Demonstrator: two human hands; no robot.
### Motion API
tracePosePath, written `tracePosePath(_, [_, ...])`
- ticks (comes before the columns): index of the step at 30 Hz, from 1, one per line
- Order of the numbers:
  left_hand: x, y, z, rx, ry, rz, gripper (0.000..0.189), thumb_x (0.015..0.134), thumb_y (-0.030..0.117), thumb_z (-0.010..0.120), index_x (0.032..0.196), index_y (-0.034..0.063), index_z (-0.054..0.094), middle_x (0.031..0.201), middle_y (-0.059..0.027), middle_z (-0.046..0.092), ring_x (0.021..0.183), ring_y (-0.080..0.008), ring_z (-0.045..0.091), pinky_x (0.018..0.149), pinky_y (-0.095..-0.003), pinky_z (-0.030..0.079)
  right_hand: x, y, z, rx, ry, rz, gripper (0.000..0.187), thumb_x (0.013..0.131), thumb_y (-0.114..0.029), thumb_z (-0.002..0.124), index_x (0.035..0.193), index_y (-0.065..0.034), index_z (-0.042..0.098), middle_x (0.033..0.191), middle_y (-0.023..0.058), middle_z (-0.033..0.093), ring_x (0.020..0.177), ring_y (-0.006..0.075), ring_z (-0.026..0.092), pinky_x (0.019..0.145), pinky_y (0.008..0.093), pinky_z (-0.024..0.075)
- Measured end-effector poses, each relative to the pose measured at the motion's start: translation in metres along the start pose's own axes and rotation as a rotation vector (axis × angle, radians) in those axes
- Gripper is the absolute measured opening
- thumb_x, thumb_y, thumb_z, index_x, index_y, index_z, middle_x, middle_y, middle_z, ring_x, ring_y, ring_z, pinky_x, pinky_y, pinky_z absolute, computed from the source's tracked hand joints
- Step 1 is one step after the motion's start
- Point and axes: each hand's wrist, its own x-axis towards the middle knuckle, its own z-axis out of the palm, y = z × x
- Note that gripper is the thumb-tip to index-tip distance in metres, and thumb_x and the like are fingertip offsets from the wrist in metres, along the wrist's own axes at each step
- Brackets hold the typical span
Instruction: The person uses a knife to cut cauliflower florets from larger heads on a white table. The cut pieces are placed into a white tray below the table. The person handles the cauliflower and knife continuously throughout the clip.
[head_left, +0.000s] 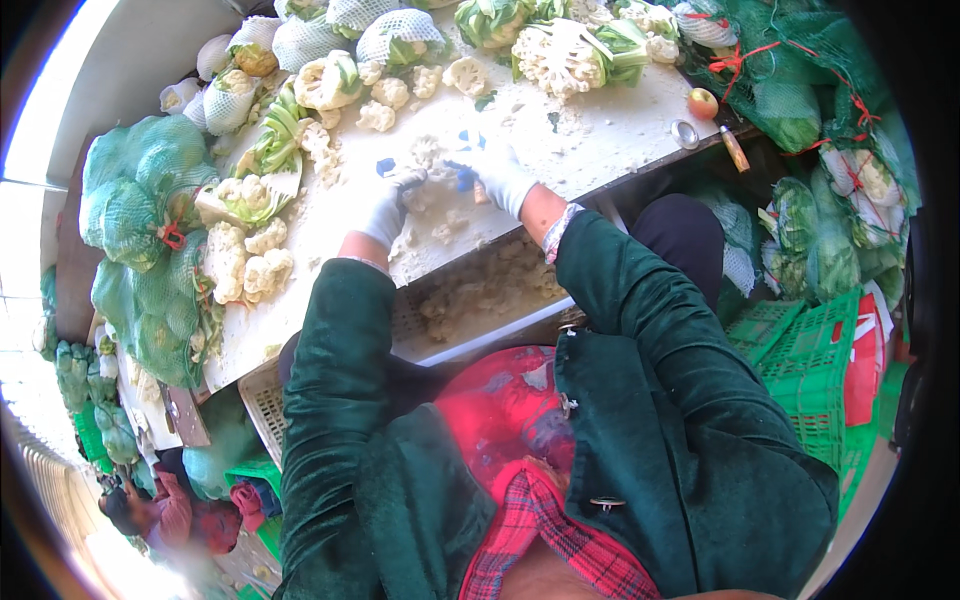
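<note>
Both my hands wear white gloves with blue patches at the fingers, above the white tabletop (330, 217). My left hand (384, 206) has its fingers bent around the near side of a small cauliflower floret (427, 151). My right hand (499, 172) is closed close beside the floret, to its right. Below its palm shows the tan end of a wooden handle (480, 193); the rest of that tool is hidden or lost in glare. Crumbs and small cauliflower bits (448, 226) lie under my hands.
Loose florets (375, 116) and a cut cauliflower head (559, 60) lie along the far side. Green net bags (146, 187) stand at left. An apple (703, 103), a metal lid (684, 133) and a wooden handle (733, 148) sit at right. Below is a crate of cauliflower pieces (487, 292).
</note>
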Motion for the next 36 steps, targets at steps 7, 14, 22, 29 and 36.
tracePosePath(7, [-0.077,-0.014,0.018,-0.229,-0.188,0.091,0.055,0.096,0.015,0.059,0.146,-0.0058,0.045,0.137,-0.0232,0.061,0.124,-0.0344,0.061,0.106,-0.0413,0.048,-0.042,-0.035,0.018,0.069,-0.067,0.31,0.025,0.089,-0.014,0.078,0.112,-0.011,0.067,0.095,0.0047,0.067,0.08,0.0151,0.062,0.059,0.0326,0.0512])
tracePosePath(14, [-0.133,-0.029,0.043,-0.276,-0.16,0.349,0.05,0.09,0.01,0.062,0.136,-0.0056,0.052,0.126,-0.0216,0.065,0.107,-0.0329,0.069,0.089,-0.0421,0.06,-0.073,-0.06,0.017,-0.016,-0.109,0.3,0.02,0.094,-0.013,0.074,0.111,-0.0057,0.068,0.09,0.0052,0.069,0.057,0.0135,0.059,0.048,0.0284,0.0513])
tracePosePath(22, [-0.139,-0.037,0.056,-0.385,-0.109,0.35,0.04,0.088,0.001,0.06,0.128,-0.002,0.055,0.113,-0.0167,0.066,0.106,-0.0321,0.069,0.091,-0.0441,0.061,-0.078,-0.047,0.007,0.169,0.113,0.384,0.021,0.094,-0.018,0.075,0.112,-0.0088,0.068,0.088,0.0044,0.069,0.055,0.0102,0.057,0.046,0.0269,0.0492])
tracePosePath(29, [-0.121,-0.044,0.045,-0.171,-0.061,0.313,0.042,0.083,0.001,0.071,0.125,0.0017,0.064,0.114,-0.011,0.069,0.098,-0.0204,0.069,0.08,-0.0321,0.059,-0.077,-0.052,0.014,-0.506,-0.154,0.043,0.041,0.094,-0.022,0.075,0.131,-0.007,0.066,0.085,0.0003,0.065,0.065,0.0078,0.056,0.053,0.0262,0.0465])
tracePosePath(36, [-0.121,-0.042,0.042,-0.086,-0.025,0.189,0.041,0.084,0.01,0.074,0.124,0.0023,0.066,0.11,-0.0081,0.07,0.097,-0.0177,0.067,0.082,-0.0291,0.055,-0.066,-0.037,0.015,0.143,0.035,0.493,0.026,0.096,-0.024,0.074,0.118,-0.0106,0.069,0.082,0.0009,0.067,0.06,0.011,0.058,0.046,0.0288,0.0482])
